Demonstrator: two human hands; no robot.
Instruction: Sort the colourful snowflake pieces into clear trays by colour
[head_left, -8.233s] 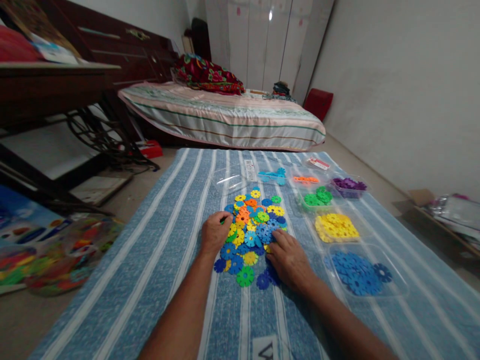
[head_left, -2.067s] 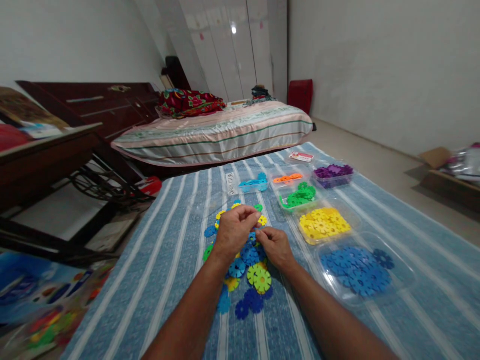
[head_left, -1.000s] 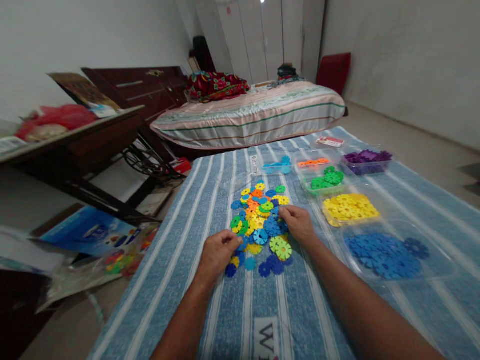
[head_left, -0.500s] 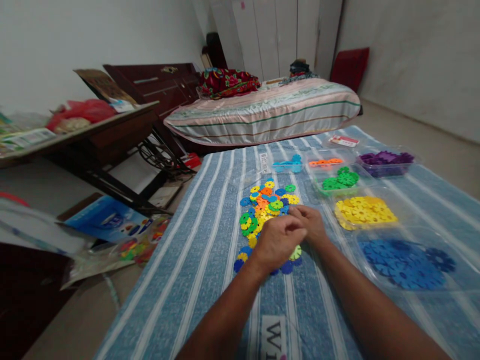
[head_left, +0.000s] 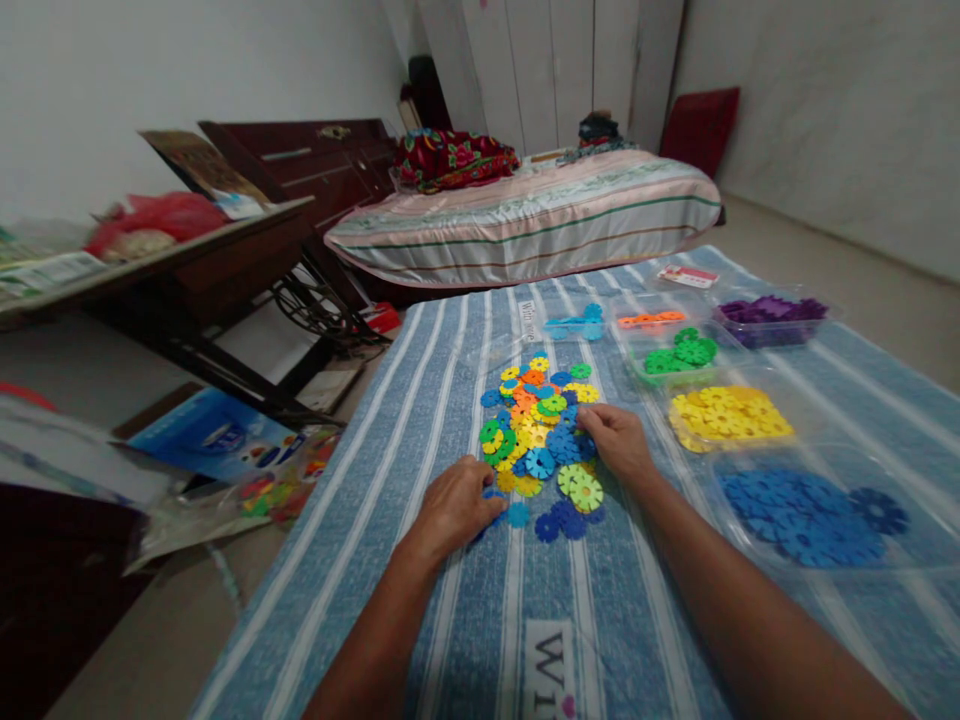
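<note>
A mixed pile of flower-shaped plastic discs [head_left: 536,408] in yellow, orange, green and blue lies on the striped cloth. At its near left edge is my left hand [head_left: 457,505], fingers curled down and pinched over some blue discs [head_left: 493,494]; what they grip is hidden. My right hand [head_left: 616,440] reaches the pile's right side, thumb and forefinger closed at the edge of a blue disc [head_left: 571,416]. Between the hands lie pale green discs [head_left: 581,487], dark blue discs [head_left: 568,521] and a single light blue disc [head_left: 518,515].
To the right stand clear plastic boxes holding blue discs [head_left: 806,515], yellow discs [head_left: 731,415], green discs [head_left: 681,354], orange discs [head_left: 651,319], purple discs [head_left: 772,312] and light blue discs [head_left: 581,324]. A card [head_left: 688,276] lies behind them. Beyond is a bed [head_left: 525,235].
My left hand has moved left and toward me, away from my right hand, to the pile's near left edge. My right hand stays about where it was. More discs are uncovered.
</note>
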